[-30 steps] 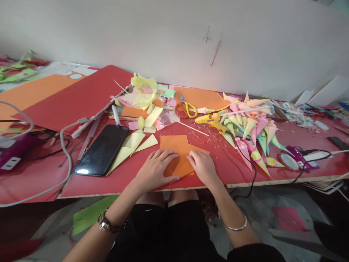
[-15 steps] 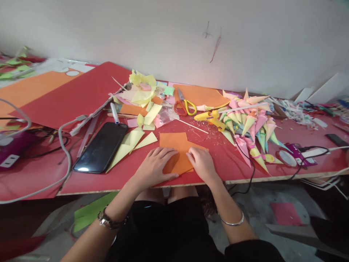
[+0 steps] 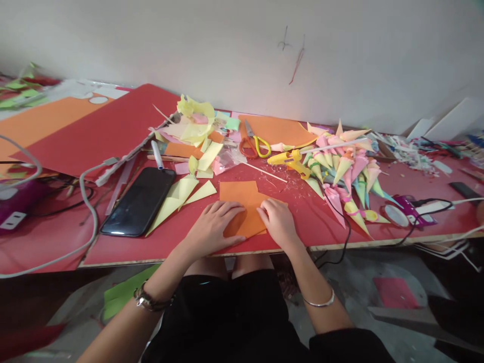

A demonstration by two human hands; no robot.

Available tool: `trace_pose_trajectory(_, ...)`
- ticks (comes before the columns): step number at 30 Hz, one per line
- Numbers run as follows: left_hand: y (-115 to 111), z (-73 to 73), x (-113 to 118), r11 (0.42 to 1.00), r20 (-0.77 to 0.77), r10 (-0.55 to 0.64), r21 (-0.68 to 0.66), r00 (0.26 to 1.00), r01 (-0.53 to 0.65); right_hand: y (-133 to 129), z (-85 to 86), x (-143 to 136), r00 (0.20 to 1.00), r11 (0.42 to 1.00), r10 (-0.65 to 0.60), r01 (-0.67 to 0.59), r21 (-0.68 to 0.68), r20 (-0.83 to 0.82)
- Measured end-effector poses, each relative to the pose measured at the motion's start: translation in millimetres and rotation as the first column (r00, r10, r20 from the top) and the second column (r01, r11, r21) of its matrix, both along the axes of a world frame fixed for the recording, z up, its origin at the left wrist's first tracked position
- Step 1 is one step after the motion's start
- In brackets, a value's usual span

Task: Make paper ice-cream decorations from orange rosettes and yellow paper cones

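Orange paper (image 3: 242,209), in overlapping pieces, lies flat on the red table (image 3: 132,250) near its front edge. My left hand (image 3: 215,225) rests on the paper's left side, fingers spread and thumb along the lower edge. On the right side, my right hand (image 3: 278,222) presses down with its fingers curled together at the paper's edge; what is between them, if anything, is hidden. Yellow paper pieces (image 3: 181,191) lie left of the orange paper.
A black phone (image 3: 139,201) lies at the left. Behind the paper are scissors (image 3: 255,143) and a thin stick (image 3: 264,171). At the right, a yellow glue gun (image 3: 291,161) sits beside a heap of paper cones (image 3: 344,166) and a trailing black cable (image 3: 346,237).
The view has shifted slightly. Both hands remain on the orange paper in nearly the same places, my right fingers slightly shifted at its edge.
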State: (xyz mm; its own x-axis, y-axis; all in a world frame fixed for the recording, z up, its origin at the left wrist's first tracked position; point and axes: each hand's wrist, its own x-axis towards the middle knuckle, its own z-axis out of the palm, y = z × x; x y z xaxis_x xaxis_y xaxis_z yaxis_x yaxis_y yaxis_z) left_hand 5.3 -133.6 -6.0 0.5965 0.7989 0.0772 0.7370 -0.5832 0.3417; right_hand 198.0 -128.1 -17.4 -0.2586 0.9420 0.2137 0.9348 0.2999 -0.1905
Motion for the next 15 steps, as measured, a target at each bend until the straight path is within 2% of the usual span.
trace_pose_trajectory(15,0.3,1.6,0.4,1.000,-0.026,-0.018,0.011,0.999,0.018,0.8,3.4,-2.3,0.998,1.000,-0.013,0.014,-0.015,0.063)
